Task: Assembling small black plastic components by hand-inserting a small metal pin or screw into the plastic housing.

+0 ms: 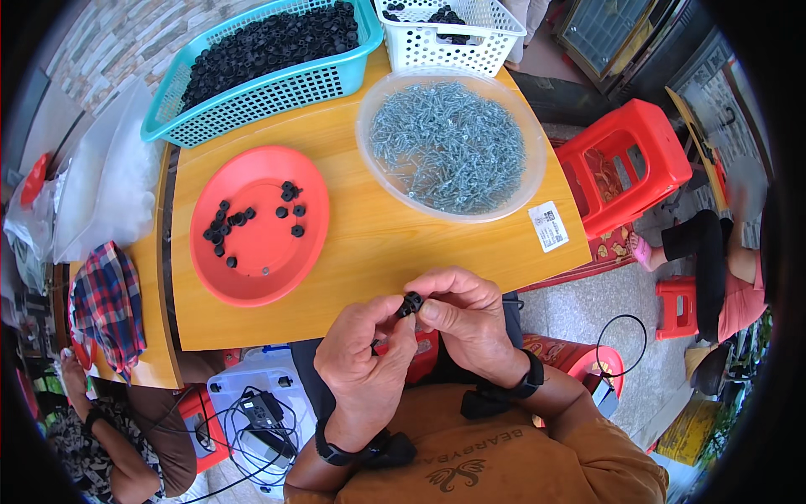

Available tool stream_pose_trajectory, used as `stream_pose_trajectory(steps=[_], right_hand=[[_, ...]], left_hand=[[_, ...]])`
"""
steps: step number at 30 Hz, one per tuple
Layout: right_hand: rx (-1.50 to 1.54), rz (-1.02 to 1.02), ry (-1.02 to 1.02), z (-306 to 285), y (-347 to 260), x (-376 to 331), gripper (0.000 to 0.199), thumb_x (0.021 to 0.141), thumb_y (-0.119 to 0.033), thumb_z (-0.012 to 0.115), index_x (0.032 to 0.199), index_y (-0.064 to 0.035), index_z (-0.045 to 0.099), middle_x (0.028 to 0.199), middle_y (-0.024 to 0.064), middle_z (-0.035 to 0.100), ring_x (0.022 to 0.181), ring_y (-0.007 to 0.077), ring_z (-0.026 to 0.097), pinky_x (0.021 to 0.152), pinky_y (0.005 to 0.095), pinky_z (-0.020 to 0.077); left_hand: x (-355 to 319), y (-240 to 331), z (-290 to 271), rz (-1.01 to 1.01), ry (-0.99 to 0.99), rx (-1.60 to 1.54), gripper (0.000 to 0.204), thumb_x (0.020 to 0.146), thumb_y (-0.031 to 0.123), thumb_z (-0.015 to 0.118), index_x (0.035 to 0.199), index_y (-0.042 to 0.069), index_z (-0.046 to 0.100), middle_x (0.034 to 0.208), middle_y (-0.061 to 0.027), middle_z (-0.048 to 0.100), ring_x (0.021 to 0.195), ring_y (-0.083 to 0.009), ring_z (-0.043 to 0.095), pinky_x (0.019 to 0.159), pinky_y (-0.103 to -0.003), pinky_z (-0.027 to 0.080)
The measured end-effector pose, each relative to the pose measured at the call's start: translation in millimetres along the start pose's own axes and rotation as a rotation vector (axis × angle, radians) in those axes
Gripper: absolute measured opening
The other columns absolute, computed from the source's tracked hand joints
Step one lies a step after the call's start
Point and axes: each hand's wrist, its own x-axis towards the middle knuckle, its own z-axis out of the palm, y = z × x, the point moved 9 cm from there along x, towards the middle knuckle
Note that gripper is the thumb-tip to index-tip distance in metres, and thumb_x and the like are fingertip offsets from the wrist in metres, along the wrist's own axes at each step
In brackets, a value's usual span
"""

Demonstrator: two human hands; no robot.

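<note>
rounded black part (410, 303), pinching bare hands (366, 359), slender silvery screws (449, 147)

A head-worn fisheye looks down over the nearby hands (365, 361) and table (504, 259).

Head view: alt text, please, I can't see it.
The left hand and right hand hold a small black part at a wood-toned table. Beyond them: a red plate of black pieces, a translucent bowl of screws, a teal basket, a white basket.
</note>
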Motion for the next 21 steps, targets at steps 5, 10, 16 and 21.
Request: stream_pose_trajectory(steps=[5,10,16,21], right_hand=[[-0.023,-0.01,0.0,0.6,-1.8,0.2,0.02,0.084,0.004,0.06,0.103,0.0015,0.062,0.096,0.0052,0.062,0.086,0.009,0.058,0.076,0.0221,0.0483],[-0.179,-0.156,-0.032,3.4,-12.8,0.8,0.019,0.082,0.007,0.06,0.1,0.0031,0.064,0.094,0.0065,0.062,0.087,0.0111,0.058,0.078,0.0233,0.0474],[-0.285,-0.184,-0.018,1.4,-15.6,-2.1,0.023,0.079,0.011,0.061,0.101,0.0022,0.064,0.093,0.0072,0.062,0.086,0.0113,0.058,0.078,0.0233,0.0472],[-0.331,-0.21,-0.02,0.3,-16.7,-2.6,0.024,0.079,0.011,0.062,0.1,0.0015,0.065,0.095,0.0073,0.062,0.086,0.011,0.058,0.077,0.0227,0.0474]], left_hand=[[0.0,-1.7,-0.4,0.007,-0.002,0.003,0.019,0.072,-0.008,0.068,0.09,-0.001,0.064,0.075,0.0003,0.06,0.064,-0.005,0.051,0.058,-0.018,0.042],[-3.3,-9.2,-1.3,-0.052,-0.018,-0.041,0.019,0.072,-0.008,0.07,0.09,-0.003,0.064,0.079,-0.0013,0.062,0.068,-0.0053,0.054,0.062,-0.018,0.045],[-2.2,-10.4,0.6,-0.061,-0.061,-0.056,0.018,0.071,-0.006,0.073,0.088,-0.003,0.066,0.081,-0.0048,0.065,0.07,-0.0073,0.058,0.064,-0.02,0.049],[-1.7,-16.3,0.9,-0.088,-0.038,-0.165,0.02,0.07,-0.005,0.074,0.088,-0.004,0.066,0.08,-0.0063,0.065,0.07,-0.009,0.059,0.063,-0.021,0.05]])
